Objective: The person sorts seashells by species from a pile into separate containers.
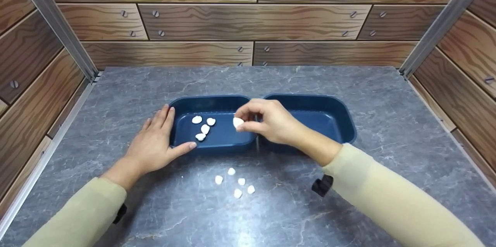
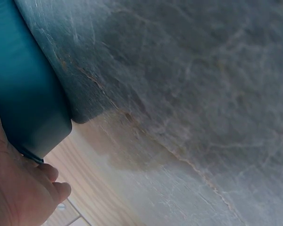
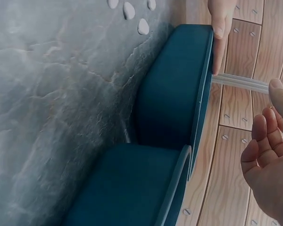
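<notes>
My right hand [image 1: 271,121] pinches a white pebble [image 1: 238,123] between thumb and fingers, above the right part of the left blue tray [image 1: 217,147]. Several similar white pebbles [image 1: 205,129] lie inside that tray, toward its left side. My left hand [image 1: 153,146] rests against the same tray, its fingers straight along the left end and its thumb on the front rim. In the right wrist view the right hand [image 3: 273,165] is raised beside the trays, and the held pebble cannot be seen there. The left wrist view shows the left hand [image 2: 21,188] at the tray's rim.
A second blue tray [image 1: 348,126] stands close to the right of the first, partly covered by my right hand and forearm. Several loose white pebbles [image 1: 241,181] lie on the grey marbled table [image 1: 174,208] in front. Wood-patterned walls [image 1: 252,22] enclose the back and sides.
</notes>
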Tool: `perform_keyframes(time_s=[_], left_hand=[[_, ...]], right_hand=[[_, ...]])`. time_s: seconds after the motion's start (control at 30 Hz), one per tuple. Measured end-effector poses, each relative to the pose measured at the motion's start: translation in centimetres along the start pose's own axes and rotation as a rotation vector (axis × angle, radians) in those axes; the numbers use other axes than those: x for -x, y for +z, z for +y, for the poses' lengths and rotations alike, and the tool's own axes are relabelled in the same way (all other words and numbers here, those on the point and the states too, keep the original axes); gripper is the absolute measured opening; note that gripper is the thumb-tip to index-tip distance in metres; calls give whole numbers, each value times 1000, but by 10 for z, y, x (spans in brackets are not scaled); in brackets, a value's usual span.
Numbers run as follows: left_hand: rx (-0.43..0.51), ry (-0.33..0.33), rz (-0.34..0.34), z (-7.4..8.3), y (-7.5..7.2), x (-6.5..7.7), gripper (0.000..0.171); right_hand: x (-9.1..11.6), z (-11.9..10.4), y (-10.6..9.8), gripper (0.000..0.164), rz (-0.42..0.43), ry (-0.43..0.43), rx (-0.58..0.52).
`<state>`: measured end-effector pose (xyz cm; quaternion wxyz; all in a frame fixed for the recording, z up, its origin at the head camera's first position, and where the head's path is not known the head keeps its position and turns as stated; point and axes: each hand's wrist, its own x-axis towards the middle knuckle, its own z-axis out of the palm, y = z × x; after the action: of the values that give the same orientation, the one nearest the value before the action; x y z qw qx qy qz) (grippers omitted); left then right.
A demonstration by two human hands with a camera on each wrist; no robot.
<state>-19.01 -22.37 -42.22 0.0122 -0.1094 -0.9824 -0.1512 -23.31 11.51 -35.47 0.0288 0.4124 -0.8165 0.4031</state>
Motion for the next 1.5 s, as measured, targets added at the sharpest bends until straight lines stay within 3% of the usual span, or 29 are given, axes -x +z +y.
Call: perform_keyframes(time_s=[0.37, 0.93, 1.13, 1.5], left_hand=[[0, -9, 2, 0, 0, 0, 121], [-7, -15, -7, 0, 1, -2, 121], [-11, -6, 6, 1, 1, -1, 121], [4, -8, -2, 0, 0, 0, 120]], right_hand=[[-26, 9, 19, 18, 26, 138, -65], [-46, 35, 47, 20, 44, 273, -47], [-48, 38, 52, 19, 39, 281, -35], [-52, 37, 60, 18, -10, 221, 50]])
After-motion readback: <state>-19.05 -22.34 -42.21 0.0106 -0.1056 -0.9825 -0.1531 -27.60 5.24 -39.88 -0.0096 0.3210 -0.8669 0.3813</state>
